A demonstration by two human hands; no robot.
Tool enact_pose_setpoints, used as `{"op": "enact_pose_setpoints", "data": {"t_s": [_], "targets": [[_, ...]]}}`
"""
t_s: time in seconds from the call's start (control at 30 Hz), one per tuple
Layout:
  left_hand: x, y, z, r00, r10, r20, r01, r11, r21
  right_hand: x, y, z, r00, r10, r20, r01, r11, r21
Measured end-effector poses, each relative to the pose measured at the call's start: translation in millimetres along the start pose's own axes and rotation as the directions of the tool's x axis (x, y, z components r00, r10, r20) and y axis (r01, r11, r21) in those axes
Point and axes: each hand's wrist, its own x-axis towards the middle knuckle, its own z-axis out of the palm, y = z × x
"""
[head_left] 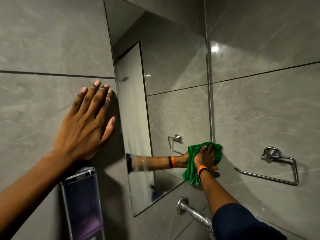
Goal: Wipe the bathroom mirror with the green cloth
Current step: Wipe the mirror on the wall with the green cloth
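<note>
The frameless bathroom mirror (166,101) hangs on the grey tiled wall. My right hand (205,157), with an orange and black wristband, presses the green cloth (191,172) flat against the mirror's lower right edge, the cloth spilling onto the tile beside it. The arm and cloth are reflected in the glass. My left hand (86,125) lies flat on the tile just left of the mirror, fingers spread, holding nothing.
A chrome towel ring (280,165) is fixed to the wall right of the mirror. A metal spout (192,212) juts out below the mirror. A dark soap dispenser (83,203) hangs under my left wrist.
</note>
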Motion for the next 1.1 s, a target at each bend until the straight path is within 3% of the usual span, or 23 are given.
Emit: {"op": "enact_pose_setpoints", "data": {"t_s": [0.27, 0.4, 0.6, 0.77, 1.1], "targets": [[-1, 1, 0, 0.999, -0.037, -0.020, 0.036, 0.999, -0.017, -18, 24, 7, 0.992, 0.120, 0.042, -0.115, 0.988, -0.102], [-1, 2, -2, 0.998, -0.069, 0.000, 0.069, 0.998, -0.011, -44, 30, 18, 0.994, 0.108, -0.016, -0.109, 0.990, -0.084], [1, 5, -3, 0.997, -0.084, 0.002, 0.084, 0.996, -0.007, -139, 43, 34, 0.980, -0.176, -0.088, 0.178, 0.984, 0.021], [2, 5, -3, 0.996, -0.084, -0.007, 0.084, 0.996, -0.003, -228, 37, 43, 0.904, -0.422, -0.072, 0.423, 0.906, -0.002], [0, 3, -1, 0.996, -0.089, -0.027, 0.090, 0.996, 0.009, -287, 4, 46, 0.794, -0.608, -0.018, 0.608, 0.793, 0.042]]}}
